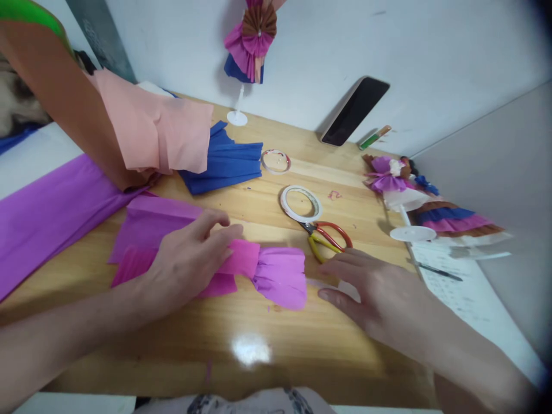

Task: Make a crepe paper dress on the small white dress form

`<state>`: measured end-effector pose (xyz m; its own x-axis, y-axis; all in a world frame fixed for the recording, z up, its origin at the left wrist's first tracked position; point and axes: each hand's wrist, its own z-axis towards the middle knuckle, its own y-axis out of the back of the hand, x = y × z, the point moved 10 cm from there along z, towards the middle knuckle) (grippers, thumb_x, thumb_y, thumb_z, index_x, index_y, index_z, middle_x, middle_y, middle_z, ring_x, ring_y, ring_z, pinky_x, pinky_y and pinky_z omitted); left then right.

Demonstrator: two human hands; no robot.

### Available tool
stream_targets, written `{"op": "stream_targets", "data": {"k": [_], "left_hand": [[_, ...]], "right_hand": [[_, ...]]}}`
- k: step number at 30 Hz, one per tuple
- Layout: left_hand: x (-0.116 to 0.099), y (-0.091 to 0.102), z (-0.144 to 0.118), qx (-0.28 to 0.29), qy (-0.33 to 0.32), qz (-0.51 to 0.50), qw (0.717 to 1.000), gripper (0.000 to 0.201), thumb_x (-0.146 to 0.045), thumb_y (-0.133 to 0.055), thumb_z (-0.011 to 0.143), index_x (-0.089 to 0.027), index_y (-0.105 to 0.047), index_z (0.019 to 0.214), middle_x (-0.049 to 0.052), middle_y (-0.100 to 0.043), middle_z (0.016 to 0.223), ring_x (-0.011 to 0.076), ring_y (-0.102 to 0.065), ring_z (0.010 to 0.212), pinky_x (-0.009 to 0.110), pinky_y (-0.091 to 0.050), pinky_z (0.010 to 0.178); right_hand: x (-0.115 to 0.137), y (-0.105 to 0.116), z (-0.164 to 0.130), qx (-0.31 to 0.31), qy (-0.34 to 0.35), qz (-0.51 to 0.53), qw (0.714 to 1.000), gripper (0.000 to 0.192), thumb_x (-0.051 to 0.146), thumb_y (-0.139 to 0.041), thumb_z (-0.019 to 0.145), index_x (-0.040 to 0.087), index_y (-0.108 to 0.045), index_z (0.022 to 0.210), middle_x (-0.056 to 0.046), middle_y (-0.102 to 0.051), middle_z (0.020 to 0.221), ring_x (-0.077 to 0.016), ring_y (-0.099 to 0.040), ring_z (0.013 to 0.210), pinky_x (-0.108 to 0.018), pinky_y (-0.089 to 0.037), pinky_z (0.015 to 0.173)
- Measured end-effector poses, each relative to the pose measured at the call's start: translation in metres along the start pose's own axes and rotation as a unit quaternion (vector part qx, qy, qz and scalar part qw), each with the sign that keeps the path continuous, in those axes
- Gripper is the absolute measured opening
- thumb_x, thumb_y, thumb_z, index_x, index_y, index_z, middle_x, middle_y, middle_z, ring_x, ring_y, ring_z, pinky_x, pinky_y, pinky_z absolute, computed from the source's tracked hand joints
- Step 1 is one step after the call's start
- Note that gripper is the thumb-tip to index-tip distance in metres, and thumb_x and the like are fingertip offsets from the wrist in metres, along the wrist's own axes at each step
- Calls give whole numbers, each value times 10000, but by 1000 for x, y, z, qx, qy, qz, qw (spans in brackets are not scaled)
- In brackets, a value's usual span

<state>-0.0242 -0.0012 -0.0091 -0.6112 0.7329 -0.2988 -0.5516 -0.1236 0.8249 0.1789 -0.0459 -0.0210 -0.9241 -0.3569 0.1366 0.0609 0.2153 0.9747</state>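
Note:
My left hand (190, 259) has its fingers bent, with thumb and forefinger on a strip of bright pink crepe paper (245, 259). That strip meets a gathered, fanned-out piece of light purple crepe paper (282, 276). More purple crepe paper (159, 221) and darker pink paper lie beneath this hand. To the right, my right hand (366, 287) hovers low with thumb and fingers apart around a thin whitish strip (348, 289) that runs toward the purple paper. Just beyond its fingertips lie scissors (332, 236) with red and yellow handles, touching a roll of white tape (302, 204).
Blue crepe paper (233, 158), a peach sheet (159, 129) and a brown band (60, 92) pile up at left. A second tape ring (276, 161), a phone (356, 112), a paper-dressed figure (252, 43) on a stand and another figure (448, 213) stand farther back. A pen (440, 271) lies on paper.

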Motion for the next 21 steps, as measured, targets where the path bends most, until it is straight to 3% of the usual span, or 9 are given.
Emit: {"op": "stream_targets", "data": {"k": [5, 9, 12, 17, 21], "left_hand": [[-47, 12, -9, -45, -222, 32, 974, 133, -78, -537, 903, -150, -631, 964, 84, -689, 1124, 193, -628, 1003, 295, -537, 855], [-62, -2, -22, 10, -288, 20, 957, 278, -69, -469, 929, -98, -623, 1160, 73, -688, 1192, 188, -525, 1241, 356, -337, 1164], [-57, -15, -25, 42, -282, 43, 958, 306, -80, -434, 951, -78, -598, 1210, 93, -637, 1303, 225, -453, 1326, 418, -230, 1215], [-39, -15, -15, 69, -209, -36, 975, 314, -165, -440, 968, -164, -575, 1251, 95, -655, 1288, 267, -471, 1324, 443, -421, 1096], [-35, -12, -12, 78, -186, -56, 978, 387, -128, -453, 952, -169, -535, 1328, 110, -686, 1241, 275, -478, 1339, 482, -413, 1106]], "right_hand": [[11, -2, -2, -31, 24, 26, 999, 241, 176, -543, 894, 240, -678, 1084, -72, -705, 907, -230, -681, 803, -315, -492, 633], [10, -11, 0, -7, 12, 40, 999, 200, 197, -566, 901, 246, -687, 1053, -40, -681, 788, -223, -656, 763, -313, -465, 628], [8, -17, 0, 8, 3, 48, 999, 193, 196, -580, 899, 241, -685, 1055, -26, -662, 753, -220, -640, 752, -316, -442, 627], [4, -24, -1, 22, -16, 54, 998, 114, 214, -578, 910, 199, -666, 840, -47, -662, 764, -224, -635, 771, -322, -430, 637], [4, -26, 0, 12, -16, 58, 998, 171, 217, -568, 925, 195, -643, 773, -45, -652, 747, -211, -630, 743, -315, -419, 637]]}}
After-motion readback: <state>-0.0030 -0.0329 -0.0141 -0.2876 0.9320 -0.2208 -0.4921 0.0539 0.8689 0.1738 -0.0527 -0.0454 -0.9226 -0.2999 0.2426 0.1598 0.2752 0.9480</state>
